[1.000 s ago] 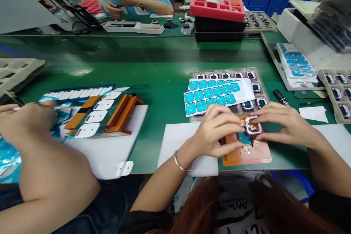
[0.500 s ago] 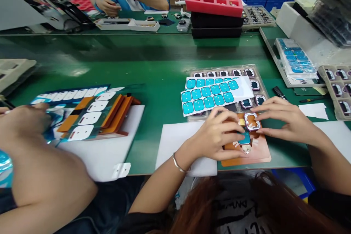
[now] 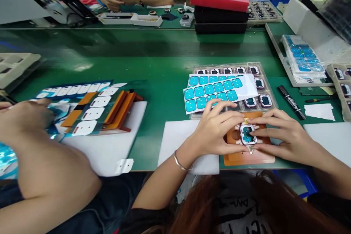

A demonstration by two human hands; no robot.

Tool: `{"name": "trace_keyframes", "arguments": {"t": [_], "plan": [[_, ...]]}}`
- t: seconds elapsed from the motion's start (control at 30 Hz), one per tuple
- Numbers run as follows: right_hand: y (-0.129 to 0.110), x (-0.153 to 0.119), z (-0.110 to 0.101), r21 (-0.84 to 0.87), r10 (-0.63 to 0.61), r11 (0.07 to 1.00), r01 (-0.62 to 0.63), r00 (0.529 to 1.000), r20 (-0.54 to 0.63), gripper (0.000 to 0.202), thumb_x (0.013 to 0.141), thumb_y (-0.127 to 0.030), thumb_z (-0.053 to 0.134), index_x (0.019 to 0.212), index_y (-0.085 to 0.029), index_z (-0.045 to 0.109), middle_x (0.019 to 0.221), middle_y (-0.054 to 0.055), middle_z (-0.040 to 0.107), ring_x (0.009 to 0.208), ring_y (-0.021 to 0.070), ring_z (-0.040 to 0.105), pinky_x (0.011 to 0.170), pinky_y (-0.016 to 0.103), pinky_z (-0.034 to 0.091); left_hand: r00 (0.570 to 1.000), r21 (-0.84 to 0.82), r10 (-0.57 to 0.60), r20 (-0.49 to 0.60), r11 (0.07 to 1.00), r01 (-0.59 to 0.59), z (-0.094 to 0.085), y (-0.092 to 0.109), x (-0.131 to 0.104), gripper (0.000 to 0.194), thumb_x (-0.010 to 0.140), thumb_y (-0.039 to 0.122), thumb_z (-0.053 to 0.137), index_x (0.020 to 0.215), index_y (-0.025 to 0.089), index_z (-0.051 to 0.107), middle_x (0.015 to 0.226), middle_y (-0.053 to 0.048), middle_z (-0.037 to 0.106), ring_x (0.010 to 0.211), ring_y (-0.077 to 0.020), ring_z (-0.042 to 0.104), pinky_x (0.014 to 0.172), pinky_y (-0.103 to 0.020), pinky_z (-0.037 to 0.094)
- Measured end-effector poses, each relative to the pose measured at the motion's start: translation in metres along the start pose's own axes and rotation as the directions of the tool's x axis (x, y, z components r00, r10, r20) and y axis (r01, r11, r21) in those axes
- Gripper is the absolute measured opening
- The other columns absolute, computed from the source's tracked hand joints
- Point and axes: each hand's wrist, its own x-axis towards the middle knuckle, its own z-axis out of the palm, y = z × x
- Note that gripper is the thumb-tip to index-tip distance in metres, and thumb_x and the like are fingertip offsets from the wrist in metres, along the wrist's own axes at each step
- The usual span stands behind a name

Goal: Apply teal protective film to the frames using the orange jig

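Note:
My left hand [image 3: 215,133] and my right hand [image 3: 286,135] close their fingers on opposite sides of a silvery square watch case [image 3: 242,136]. The case lies over an orange fixture plate [image 3: 237,159], and a teal square piece [image 3: 247,135] shows through its opening. Right fingers reach over the case's right edge; the left thumb is by its lower left corner. Just behind the hands, white sheets of teal square stickers [image 3: 209,89] overlap a clear tray [image 3: 261,66] holding several similar watch cases.
White foam pads [image 3: 175,146] flank the fixture. A black marker [image 3: 291,102] lies to the right. On the left, a co-worker's arm [image 3: 52,168] reaches toward an orange stand [image 3: 120,115]. Across the green table [image 3: 109,55], another person sits behind a red tray [image 3: 219,0] on black boxes.
The watch case has moved from behind the teal piece down over it, both hands moving with it. Across the table, the other person's hands have come together lower down.

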Motion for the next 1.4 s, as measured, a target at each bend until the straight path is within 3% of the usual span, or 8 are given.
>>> {"name": "trace_keyframes", "arguments": {"t": [0.5, 0.7, 0.83, 0.93, 1.07, 1.2, 1.3, 1.4], "plan": [[-0.001, -0.004, 0.000, -0.078, -0.034, 0.996, 0.037, 0.999, 0.035, 0.019, 0.091, -0.026, 0.067, 0.108, -0.018, 0.070, 0.121, 0.011, 0.069, 0.097, 0.0249, 0.056, 0.082, 0.042, 0.048, 0.999, 0.035, -0.014, 0.045, 0.999, 0.012, -0.003, 0.003, -0.001, 0.048, 0.080, 0.059, 0.070, 0.111, 0.023, 0.063, 0.113, -0.003, 0.074, 0.117, -0.0281, 0.057, 0.100, -0.048, 0.035], [0.001, -0.003, 0.002, -0.127, -0.036, 0.991, 0.042, 0.998, 0.054, 0.014, 0.093, -0.032, 0.065, 0.101, -0.020, 0.068, 0.120, 0.008, 0.070, 0.095, 0.0247, 0.055, 0.078, 0.042, 0.043, 0.976, -0.101, -0.119, 0.182, 0.985, 0.139, 0.002, 0.000, -0.001, 0.043, 0.073, 0.055, 0.080, 0.095, 0.021, 0.065, 0.116, -0.004, 0.070, 0.124, -0.0306, 0.048, 0.102, -0.049, 0.034], [0.007, -0.002, 0.003, -0.026, -0.020, 0.999, 0.021, 1.000, 0.018, 0.024, 0.089, -0.036, 0.070, 0.107, -0.023, 0.062, 0.111, 0.006, 0.071, 0.094, 0.0232, 0.058, 0.081, 0.042, 0.045, 0.983, -0.226, -0.171, 0.064, 0.957, 0.181, 0.009, -0.001, 0.000, 0.048, 0.065, 0.054, 0.086, 0.097, 0.023, 0.069, 0.120, -0.006, 0.067, 0.123, -0.0284, 0.044, 0.106, -0.048, 0.038], [0.014, -0.002, 0.008, 0.134, 0.080, 0.988, -0.075, 0.996, -0.029, 0.039, 0.081, -0.042, 0.077, 0.109, -0.024, 0.056, 0.102, 0.006, 0.067, 0.093, 0.0227, 0.062, 0.079, 0.039, 0.050, 0.991, -0.216, -0.104, 0.084, 0.969, 0.120, 0.012, 0.001, -0.001, 0.066, 0.064, 0.058, 0.085, 0.119, 0.027, 0.068, 0.135, -0.008, 0.058, 0.128, -0.0298, 0.038, 0.113, -0.050, 0.033], [0.020, -0.002, 0.018, 0.507, 0.206, 0.851, -0.137, 0.975, -0.082, 0.049, 0.074, -0.042, 0.084, 0.107, -0.027, 0.053, 0.102, 0.004, 0.063, 0.099, 0.0207, 0.065, 0.083, 0.033, 0.056, 0.988, -0.116, -0.078, 0.134, 0.989, 0.093, 0.014, 0.002, -0.002, 0.085, 0.068, 0.068, 0.077, 0.141, 0.032, 0.053, 0.149, -0.009, 0.046, 0.134, -0.0330, 0.029, 0.118, -0.054, 0.023], [0.021, 0.000, 0.020, 0.801, 0.300, 0.561, -0.209, 0.953, 0.039, 0.050, 0.073, -0.041, 0.085, 0.106, -0.028, 0.050, 0.108, 0.006, 0.069, 0.105, 0.0230, 0.068, 0.086, 0.037, 0.057, 0.977, -0.007, -0.214, -0.013, 0.977, 0.213, 0.012, -0.010, -0.003, 0.076, 0.082, 0.073, 0.059, 0.143, 0.029, 0.049, 0.141, -0.009, 0.055, 0.130, -0.0309, 0.035, 0.114, -0.052, 0.029], [0.023, 0.002, 0.018, 0.875, 0.371, 0.393, -0.282, 0.920, 0.130, 0.055, 0.068, -0.044, 0.088, 0.104, -0.028, 0.049, 0.110, 0.009, 0.072, 0.096, 0.0236, 0.071, 0.079, 0.038, 0.058, 0.904, 0.135, -0.410, -0.119, 0.896, 0.424, 0.008, -0.024, -0.002, 0.049, 0.099, 0.055, 0.042, 0.137, 0.025, 0.053, 0.136, -0.008, 0.060, 0.127, -0.0288, 0.042, 0.109, -0.050, 0.033], [0.024, 0.002, 0.016, 0.904, 0.415, 0.303, -0.303, 0.896, 0.161, 0.059, 0.063, -0.045, 0.090, 0.105, -0.028, 0.052, 0.113, 0.009, 0.072, 0.094, 0.0239, 0.072, 0.078, 0.037, 0.058, 0.840, 0.294, -0.531, -0.109, 0.790, 0.538, 0.005, -0.034, -0.002, 0.041, 0.100, 0.041, 0.045, 0.135, 0.021, 0.055, 0.140, -0.009, 0.058, 0.132, -0.0305, 0.044, 0.110, -0.052, 0.034]]}}
